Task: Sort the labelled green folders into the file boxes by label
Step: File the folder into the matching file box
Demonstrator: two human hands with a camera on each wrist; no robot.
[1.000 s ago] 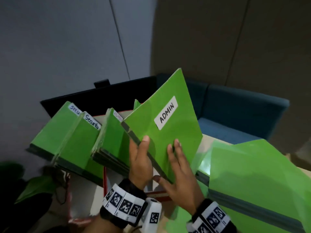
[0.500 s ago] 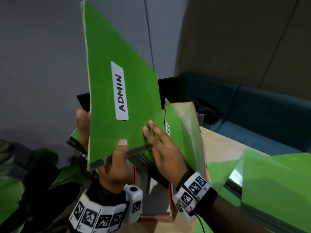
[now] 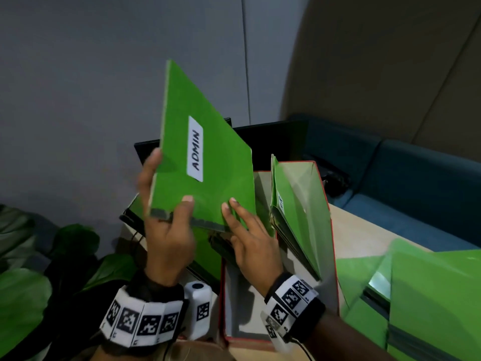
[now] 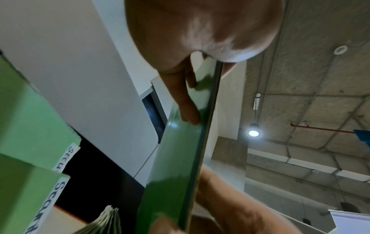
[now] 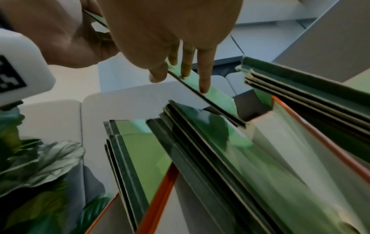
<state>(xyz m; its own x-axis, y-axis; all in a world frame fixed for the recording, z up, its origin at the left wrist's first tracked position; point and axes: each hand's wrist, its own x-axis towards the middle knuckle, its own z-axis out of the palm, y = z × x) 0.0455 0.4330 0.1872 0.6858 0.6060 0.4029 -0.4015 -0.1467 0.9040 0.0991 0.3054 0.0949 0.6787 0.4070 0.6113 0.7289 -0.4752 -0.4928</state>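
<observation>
Our left hand (image 3: 166,238) pinches the ADMIN folder (image 3: 205,162) by its lower edge, thumb in front and fingers behind, holding it upright above the red box (image 3: 325,220). Our right hand (image 3: 252,243) lies against its lower right corner with straight fingers (image 5: 204,74). We judge the sorting partly done: several folders already stand filed, two of them labelled Security (image 4: 30,142). More lie on the table at the right (image 3: 429,295); we cannot count them.

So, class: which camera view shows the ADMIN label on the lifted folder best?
The head view: the ADMIN label faces it, readable. The left wrist view shows only the folder from behind; the right wrist view shows just its lower edge.
</observation>
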